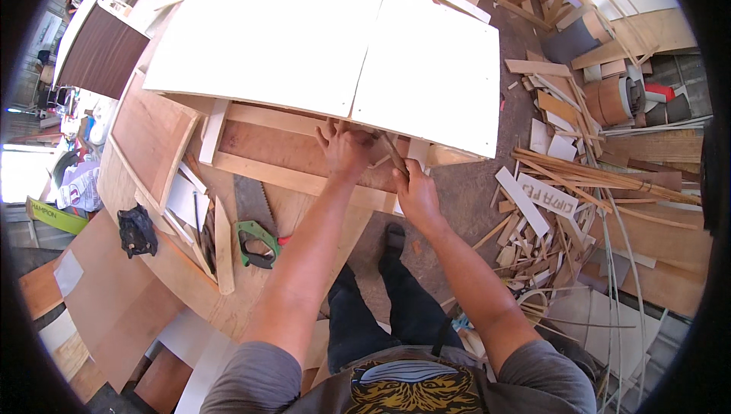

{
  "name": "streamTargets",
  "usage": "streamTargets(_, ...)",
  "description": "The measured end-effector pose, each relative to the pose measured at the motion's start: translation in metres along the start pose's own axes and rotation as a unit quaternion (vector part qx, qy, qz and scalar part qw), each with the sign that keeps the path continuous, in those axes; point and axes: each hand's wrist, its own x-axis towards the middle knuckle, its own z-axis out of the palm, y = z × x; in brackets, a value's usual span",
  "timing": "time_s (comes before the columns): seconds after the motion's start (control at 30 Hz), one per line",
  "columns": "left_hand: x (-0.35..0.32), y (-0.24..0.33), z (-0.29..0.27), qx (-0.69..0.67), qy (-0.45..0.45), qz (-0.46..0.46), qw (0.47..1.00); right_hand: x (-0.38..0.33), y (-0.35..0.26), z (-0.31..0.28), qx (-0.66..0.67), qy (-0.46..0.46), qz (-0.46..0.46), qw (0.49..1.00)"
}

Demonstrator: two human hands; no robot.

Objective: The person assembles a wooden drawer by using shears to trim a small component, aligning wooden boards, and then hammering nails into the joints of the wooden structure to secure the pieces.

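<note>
A wooden cabinet frame (270,176) lies before me under two large white panels (259,41) that meet at a narrow seam. My left hand (348,149) reaches just under the panels' near edge by that seam. Its outer fingers stick out, while its thumb side seems to pinch something too small and shadowed to make out. To its right, my right hand (416,189) is closed around the wooden handle of what looks like a hammer (394,154). The tool's head is in shadow under the panel edge, close to the left fingers.
A green-handled handsaw (257,231) lies on the plywood left of my forearm. Nearby are a brown framed panel (152,136) and a crumpled black plastic bag (137,231). Wood offcuts (537,239) and long thin strips (601,178) are heaped on the floor at right.
</note>
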Motion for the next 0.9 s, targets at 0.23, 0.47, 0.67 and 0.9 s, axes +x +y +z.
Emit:
streamTargets(0.23,0.0,-0.001,0.003,-0.005,0.016,-0.001,1.0,0.0,0.001,-0.001,0.002,-0.007,-0.023,1.0)
streamTargets(0.47,-0.002,-0.002,0.007,-0.01,0.056,0.009,0.998,-0.002,-0.001,0.0,0.004,0.025,-0.047,0.999)
streamTargets(0.67,0.0,-0.002,0.007,-0.007,0.043,-0.001,0.999,-0.002,0.008,0.009,-0.013,0.026,-0.058,0.998)
streamTargets(0.9,-0.002,-0.003,0.009,-0.022,0.057,0.002,0.998,-0.004,0.004,0.009,0.003,0.029,-0.054,0.998)
